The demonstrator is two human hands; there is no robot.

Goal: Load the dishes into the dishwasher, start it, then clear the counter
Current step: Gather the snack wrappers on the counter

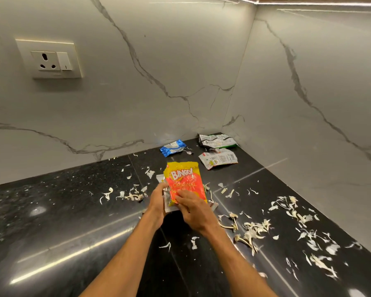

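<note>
A: Surface?
B: Black stone counter (51, 221).
A: Lying on it?
B: Pale peel scraps (255, 229), thickest right of the right hand (194, 207); beyond it, blue wrapper (172, 147), dark wrapper (217, 140), white wrapper (219, 160).

Bingo packet (185, 181): over the surface (62, 232), left hand (157, 199) at its left edge, right hand (194, 209) on its near end. Behind it lies a small wrapper (172, 147); behind-right, a corner wrapper (217, 140) with a flat wrapper (220, 159) before it. Peel scraps (287, 221) lie on the surface left and right of it; a wall socket (48, 58) is far left behind.
</note>
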